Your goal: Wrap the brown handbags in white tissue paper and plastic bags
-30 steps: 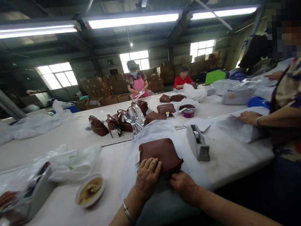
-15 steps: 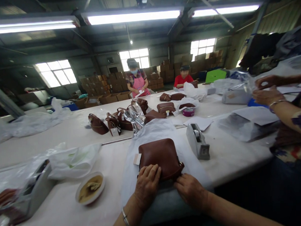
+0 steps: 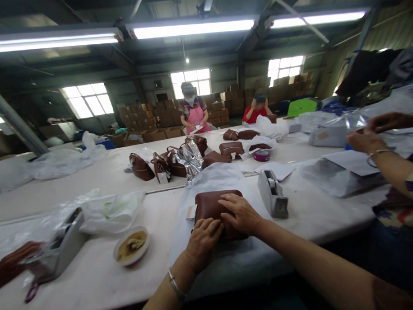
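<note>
A brown handbag lies flat in front of me on a sheet of white tissue paper. A pale paper tag sticks out at its left side. My left hand rests on the bag's near left part, fingers stretched over the leather. Across the right half of the bag lies my right hand, its fingers spread and flat on top. The bag's near right corner is hidden under my right hand and wrist.
A grey tape dispenser stands right of the tissue, another at left beside a co-worker's hand. A bowl of brown liquid sits left. Several brown bags stand farther back. Another person's hands handle clear plastic at right.
My right hand has moved from the bag's near right corner up onto its top and opened flat. My left hand stays on the bag. The person in red has raised both hands to the head.
</note>
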A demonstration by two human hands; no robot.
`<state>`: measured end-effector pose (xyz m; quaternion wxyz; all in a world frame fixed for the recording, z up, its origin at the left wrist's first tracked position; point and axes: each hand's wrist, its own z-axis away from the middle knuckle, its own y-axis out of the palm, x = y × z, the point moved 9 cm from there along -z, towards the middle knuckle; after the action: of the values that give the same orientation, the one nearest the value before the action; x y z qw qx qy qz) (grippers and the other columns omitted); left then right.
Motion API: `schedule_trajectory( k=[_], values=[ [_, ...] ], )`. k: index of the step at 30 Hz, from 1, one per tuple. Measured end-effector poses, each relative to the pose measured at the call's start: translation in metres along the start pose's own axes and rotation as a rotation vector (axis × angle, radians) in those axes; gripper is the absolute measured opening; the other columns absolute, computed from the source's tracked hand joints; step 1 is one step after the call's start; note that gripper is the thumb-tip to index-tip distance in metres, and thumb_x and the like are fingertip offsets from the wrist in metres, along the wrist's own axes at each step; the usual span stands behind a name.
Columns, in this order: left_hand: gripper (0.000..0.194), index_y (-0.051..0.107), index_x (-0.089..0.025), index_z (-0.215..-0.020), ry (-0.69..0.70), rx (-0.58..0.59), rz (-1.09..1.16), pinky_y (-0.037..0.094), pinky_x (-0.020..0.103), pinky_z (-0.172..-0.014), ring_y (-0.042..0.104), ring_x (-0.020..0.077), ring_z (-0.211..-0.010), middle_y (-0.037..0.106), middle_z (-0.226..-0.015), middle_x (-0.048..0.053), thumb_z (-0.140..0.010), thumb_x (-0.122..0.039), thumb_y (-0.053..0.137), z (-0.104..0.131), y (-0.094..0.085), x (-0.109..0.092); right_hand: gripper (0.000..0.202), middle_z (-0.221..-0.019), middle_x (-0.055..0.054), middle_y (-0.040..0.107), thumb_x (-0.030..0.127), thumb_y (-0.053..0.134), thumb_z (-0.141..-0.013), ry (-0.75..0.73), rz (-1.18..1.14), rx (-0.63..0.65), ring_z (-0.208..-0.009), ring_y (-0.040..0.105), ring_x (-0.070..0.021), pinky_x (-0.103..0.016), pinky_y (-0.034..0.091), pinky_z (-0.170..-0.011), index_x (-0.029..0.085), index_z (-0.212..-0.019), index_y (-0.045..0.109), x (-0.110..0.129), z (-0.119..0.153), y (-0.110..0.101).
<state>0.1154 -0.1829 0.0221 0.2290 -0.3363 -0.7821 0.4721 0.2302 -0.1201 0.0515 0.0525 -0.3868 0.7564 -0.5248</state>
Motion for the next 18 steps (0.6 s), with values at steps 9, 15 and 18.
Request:
schedule_trajectory(
  k=[9,15,18],
  values=[
    [0.019,0.066,-0.022,-0.094,-0.298,-0.048,-0.100,0.052,0.037,-0.082,0.062,0.0205,-0.089,0.068,-0.090,0.006,-0.095,-0.019,0.047,0.052,-0.022,-0.008,0.066,-0.165,-0.004,0.023,0.056,0.053,-0.091,0.169,0.117,0.319,-0.151,0.014,-0.0376,-0.069,0.024,-0.112,0.040,-0.151,0.032,-0.023,-0.005,0.044],
    [0.018,0.065,-0.019,-0.089,-0.423,0.236,-0.156,0.053,0.029,-0.066,0.065,0.0187,-0.078,0.069,-0.089,0.005,-0.090,-0.009,0.051,0.056,0.025,0.003,0.067,-0.164,-0.004,0.027,0.061,0.050,-0.089,0.202,0.115,0.347,-0.150,0.018,-0.0370,-0.067,0.027,-0.112,0.039,-0.151,0.035,-0.022,-0.011,0.039],
    [0.023,0.067,-0.017,-0.090,-0.484,0.261,-0.169,0.053,0.029,-0.063,0.067,0.0199,-0.076,0.069,-0.089,0.008,-0.089,-0.005,0.048,0.048,0.034,0.008,0.067,-0.163,-0.005,0.029,0.060,0.050,-0.089,0.213,0.135,0.349,-0.149,0.020,-0.0379,-0.067,0.030,-0.110,0.037,-0.151,0.036,-0.022,-0.013,0.036]
  ],
)
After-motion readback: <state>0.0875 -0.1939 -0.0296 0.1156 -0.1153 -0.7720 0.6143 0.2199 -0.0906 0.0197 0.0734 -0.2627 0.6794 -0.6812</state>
